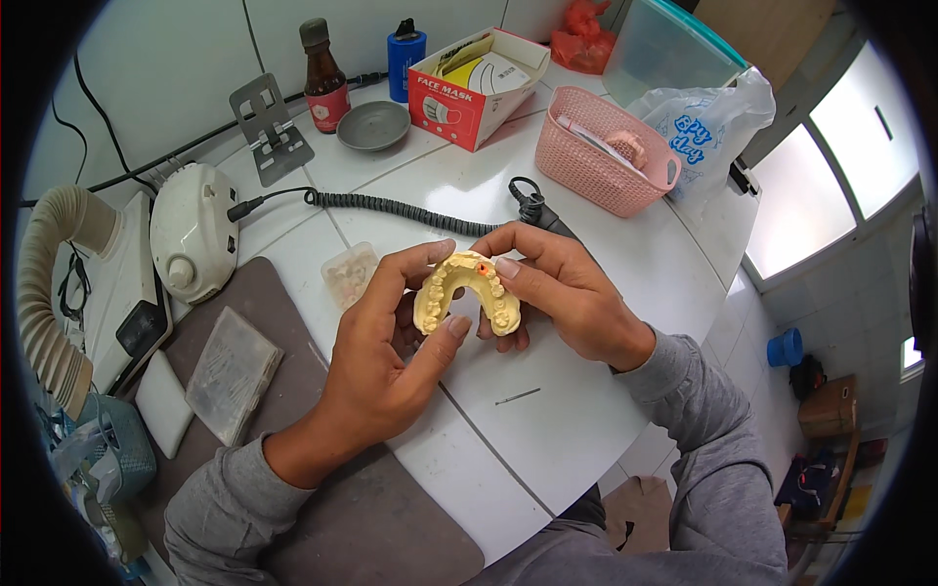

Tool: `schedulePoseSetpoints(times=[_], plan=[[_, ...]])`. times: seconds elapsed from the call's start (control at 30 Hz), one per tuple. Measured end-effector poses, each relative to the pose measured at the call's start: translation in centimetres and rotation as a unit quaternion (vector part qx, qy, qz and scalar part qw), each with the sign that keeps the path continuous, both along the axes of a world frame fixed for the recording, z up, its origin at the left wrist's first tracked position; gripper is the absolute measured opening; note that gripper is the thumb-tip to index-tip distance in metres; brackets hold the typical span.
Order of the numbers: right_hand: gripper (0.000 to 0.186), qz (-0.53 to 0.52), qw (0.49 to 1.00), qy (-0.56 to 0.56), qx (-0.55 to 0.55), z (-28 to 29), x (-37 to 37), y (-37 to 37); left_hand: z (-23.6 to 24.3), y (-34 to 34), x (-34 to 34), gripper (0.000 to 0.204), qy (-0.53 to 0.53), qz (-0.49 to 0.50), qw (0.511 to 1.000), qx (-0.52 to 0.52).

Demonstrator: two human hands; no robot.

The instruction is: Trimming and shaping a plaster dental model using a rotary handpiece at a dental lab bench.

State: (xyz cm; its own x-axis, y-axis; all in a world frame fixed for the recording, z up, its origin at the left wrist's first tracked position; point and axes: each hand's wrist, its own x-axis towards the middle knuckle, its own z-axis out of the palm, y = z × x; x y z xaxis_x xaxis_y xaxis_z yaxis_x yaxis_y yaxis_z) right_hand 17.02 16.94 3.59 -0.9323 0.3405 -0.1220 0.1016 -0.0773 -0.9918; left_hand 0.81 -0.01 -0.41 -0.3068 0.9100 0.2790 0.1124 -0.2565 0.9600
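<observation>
Between my two hands is a pale yellow dental cast (pixel 451 280), a horseshoe-shaped arch with its teeth facing up. One tooth on its right side carries a small red-orange mark. My left hand (pixel 386 337) grips the cast's left side, thumb at the inner near end and fingers behind. My right hand (pixel 562 298) holds the other side, thumb near the marked tooth and fingers partly hidden underneath. A thin metal bur (pixel 518 396) lies on the white tabletop just nearer to me than the cast. Beyond my right hand, the dark handpiece (pixel 547 220) is partly covered by my fingers.
A white control box (pixel 193 232) with a coiled black cord (pixel 405 217) stands left, by a ribbed hose (pixel 49 293). A clear flat case (pixel 233 376) rests on a brown mat (pixel 362 523). Behind are a pink basket (pixel 596 176), mask box (pixel 479 88), grey dish (pixel 373 127) and brown bottle (pixel 322 73).
</observation>
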Motion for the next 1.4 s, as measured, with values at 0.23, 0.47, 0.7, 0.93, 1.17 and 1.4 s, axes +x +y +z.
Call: schedulePoseSetpoints(times=[0.23, 0.47, 0.7, 0.93, 1.17, 1.4], plan=[[0.029, 0.027, 0.997, 0.022, 0.068, -0.7, 0.2, 0.0, 0.4, -0.1, -0.3, 0.037, -0.034, 0.017, 0.999, -0.036], [0.028, 0.046, 0.995, 0.027, 0.088, -0.5, 0.3, -0.2, 0.4, -0.2, -0.2, 0.031, -0.044, 0.022, 0.998, -0.033], [0.027, 0.047, 0.992, 0.017, 0.12, -0.6, 0.4, -0.1, 0.8, -0.3, 0.0, 0.031, -0.034, 0.02, 0.998, -0.049], [0.027, 0.054, 0.992, 0.02, 0.112, -0.9, 0.5, 0.0, 0.9, -0.3, 0.1, 0.032, -0.035, 0.019, 0.998, -0.046], [0.03, 0.06, 0.993, 0.005, 0.103, -0.4, 0.3, -0.2, 0.4, -0.3, -0.2, 0.034, -0.023, 0.003, 0.999, -0.035], [0.033, 0.065, 0.99, 0.025, 0.123, -0.8, 0.5, -0.3, 0.2, -0.3, -0.2, 0.036, -0.023, 0.011, 0.999, -0.04]])
